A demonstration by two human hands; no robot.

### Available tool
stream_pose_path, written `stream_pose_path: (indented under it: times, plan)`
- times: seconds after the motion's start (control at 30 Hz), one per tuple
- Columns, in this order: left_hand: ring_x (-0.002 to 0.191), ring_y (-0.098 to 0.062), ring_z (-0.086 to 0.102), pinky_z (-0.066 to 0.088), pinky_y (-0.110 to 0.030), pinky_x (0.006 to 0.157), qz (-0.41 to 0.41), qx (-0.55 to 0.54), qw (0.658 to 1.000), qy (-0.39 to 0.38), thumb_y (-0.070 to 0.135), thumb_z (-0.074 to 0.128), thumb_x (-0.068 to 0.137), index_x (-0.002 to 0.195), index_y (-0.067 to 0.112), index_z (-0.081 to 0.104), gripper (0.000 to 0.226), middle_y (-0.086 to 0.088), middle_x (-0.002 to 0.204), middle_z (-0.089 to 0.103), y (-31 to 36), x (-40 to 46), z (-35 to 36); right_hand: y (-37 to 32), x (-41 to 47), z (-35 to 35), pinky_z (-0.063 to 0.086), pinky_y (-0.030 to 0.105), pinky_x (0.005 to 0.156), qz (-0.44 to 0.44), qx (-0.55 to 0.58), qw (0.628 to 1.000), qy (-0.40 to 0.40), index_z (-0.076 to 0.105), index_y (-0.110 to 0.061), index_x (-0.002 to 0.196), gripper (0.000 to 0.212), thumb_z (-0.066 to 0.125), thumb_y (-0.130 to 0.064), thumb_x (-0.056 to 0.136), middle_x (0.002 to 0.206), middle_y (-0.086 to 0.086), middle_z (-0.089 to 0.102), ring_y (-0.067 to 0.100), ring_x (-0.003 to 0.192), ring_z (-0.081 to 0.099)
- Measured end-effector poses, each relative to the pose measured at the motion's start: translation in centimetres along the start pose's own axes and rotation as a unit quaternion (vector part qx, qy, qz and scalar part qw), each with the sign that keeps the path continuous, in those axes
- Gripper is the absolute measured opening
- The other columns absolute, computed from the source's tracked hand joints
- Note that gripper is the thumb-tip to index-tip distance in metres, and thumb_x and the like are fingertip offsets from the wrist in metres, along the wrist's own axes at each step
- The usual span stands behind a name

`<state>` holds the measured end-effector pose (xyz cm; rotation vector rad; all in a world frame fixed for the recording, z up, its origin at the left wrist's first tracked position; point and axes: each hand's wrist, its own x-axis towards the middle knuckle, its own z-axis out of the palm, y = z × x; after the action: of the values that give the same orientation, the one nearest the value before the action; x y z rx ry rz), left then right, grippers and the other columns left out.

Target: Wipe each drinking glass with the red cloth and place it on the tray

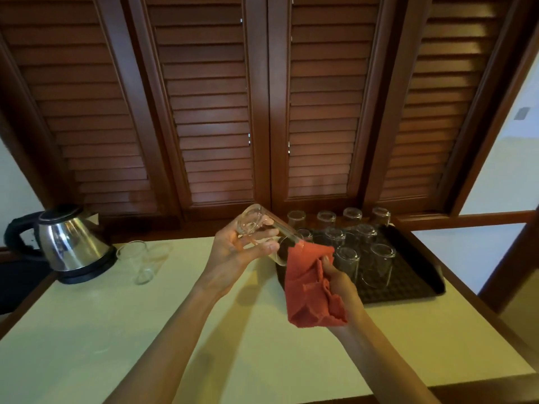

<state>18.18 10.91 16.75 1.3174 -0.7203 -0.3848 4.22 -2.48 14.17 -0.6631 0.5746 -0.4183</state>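
Note:
My left hand (233,252) grips a clear drinking glass (259,225) held on its side above the table, base to the upper left, mouth toward the lower right. My right hand (339,279) holds the red cloth (306,281), whose upper end is pushed into the glass's mouth. The black tray (414,275) lies to the right with several glasses (379,266) standing upside down on it. One more glass (137,260) stands upright on the table beside the kettle.
A steel electric kettle (67,243) with a black handle sits at the left on the pale tabletop (116,330). Brown louvred shutters (262,112) rise right behind the table. The table's wooden edge runs along the right.

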Motion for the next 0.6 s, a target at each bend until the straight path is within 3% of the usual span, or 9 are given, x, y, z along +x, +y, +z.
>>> stream_pose_path:
  times: [0.1, 0.2, 0.27, 0.33, 0.4, 0.43, 0.5, 0.6]
  plan:
    - [0.114, -0.025, 0.074, 0.060, -0.033, 0.089, -0.004, 0.025, 0.999, -0.025, 0.005, 0.094, 0.066, 0.129, 0.006, 0.064, 0.070, -0.013, 0.119, 0.075, -0.3, 0.7, 2.8, -0.8, 0.5, -4.4, 0.054, 0.040, 0.073, -0.090, -0.081, 0.986, 0.115, 0.064, -0.010, 0.102, 0.026, 0.046, -0.028, 0.107, 0.089, 0.017, 0.071, 0.030, 0.079, 0.069]
    - [0.112, -0.023, 0.074, 0.061, -0.035, 0.092, -0.016, 0.030, 0.998, -0.052, 0.013, 0.091, 0.063, 0.128, 0.008, 0.066, 0.069, -0.007, 0.116, 0.076, -1.1, 1.6, 6.6, -1.5, 0.1, -8.9, 0.052, 0.034, 0.049, -0.197, -0.229, 0.939, 0.167, 0.059, -0.016, 0.105, 0.028, 0.036, -0.030, 0.110, 0.083, 0.018, 0.066, 0.019, 0.054, 0.062]
    - [0.110, -0.020, 0.075, 0.061, -0.034, 0.091, -0.036, 0.036, 0.996, -0.068, 0.015, 0.092, 0.061, 0.126, 0.014, 0.067, 0.070, -0.003, 0.116, 0.077, -1.9, 2.5, 9.9, -2.2, 0.1, -12.0, 0.051, 0.037, 0.049, -0.276, -0.350, 0.875, 0.191, 0.058, -0.018, 0.100, 0.032, 0.034, -0.039, 0.108, 0.080, 0.014, 0.065, 0.019, 0.053, 0.060]
    - [0.107, -0.014, 0.075, 0.062, -0.032, 0.090, -0.045, 0.058, 0.993, -0.087, 0.012, 0.095, 0.064, 0.125, 0.022, 0.067, 0.067, 0.002, 0.116, 0.077, -2.7, 3.4, 13.5, -2.9, 0.9, -15.3, 0.053, 0.037, 0.064, -0.311, -0.486, 0.791, 0.200, 0.060, -0.020, 0.098, 0.030, 0.042, -0.043, 0.105, 0.086, 0.003, 0.066, 0.020, 0.071, 0.063]
    - [0.104, -0.007, 0.075, 0.061, -0.025, 0.088, -0.039, 0.089, 0.989, -0.112, 0.011, 0.096, 0.067, 0.124, 0.024, 0.069, 0.064, 0.008, 0.114, 0.075, -3.4, 4.4, 17.2, -2.9, 2.0, -19.2, 0.052, 0.037, 0.081, -0.332, -0.651, 0.647, 0.219, 0.064, -0.019, 0.108, 0.010, 0.062, -0.019, 0.098, 0.100, -0.001, 0.067, 0.019, 0.090, 0.063]
    - [0.102, -0.002, 0.073, 0.059, -0.019, 0.086, -0.029, 0.107, 0.986, -0.126, 0.012, 0.096, 0.068, 0.123, 0.023, 0.069, 0.063, 0.009, 0.113, 0.074, -3.6, 4.9, 19.1, -2.9, 2.6, -20.8, 0.052, 0.038, 0.084, -0.336, -0.703, 0.586, 0.225, 0.065, -0.020, 0.111, 0.027, 0.073, -0.009, 0.087, 0.104, -0.002, 0.068, 0.020, 0.093, 0.064]
    - [0.097, 0.004, 0.071, 0.055, -0.012, 0.082, -0.003, 0.142, 0.979, -0.144, 0.016, 0.096, 0.069, 0.119, 0.024, 0.067, 0.058, 0.012, 0.111, 0.071, -4.1, 6.3, 22.6, -3.0, 3.1, -22.7, 0.053, 0.043, 0.090, -0.298, -0.747, 0.554, 0.217, 0.064, -0.024, 0.117, 0.054, 0.085, -0.009, 0.070, 0.116, -0.001, 0.069, 0.025, 0.102, 0.064]
    - [0.102, -0.009, 0.069, 0.057, -0.025, 0.089, 0.030, 0.213, 0.966, -0.143, 0.026, 0.096, 0.070, 0.120, 0.026, 0.066, 0.059, 0.006, 0.113, 0.071, -5.4, 9.6, 27.1, -3.8, 3.9, -23.7, 0.037, 0.058, 0.111, -0.263, -0.794, 0.510, 0.199, 0.062, -0.027, 0.124, 0.064, 0.088, -0.026, 0.066, 0.138, 0.001, 0.059, 0.033, 0.133, 0.052]
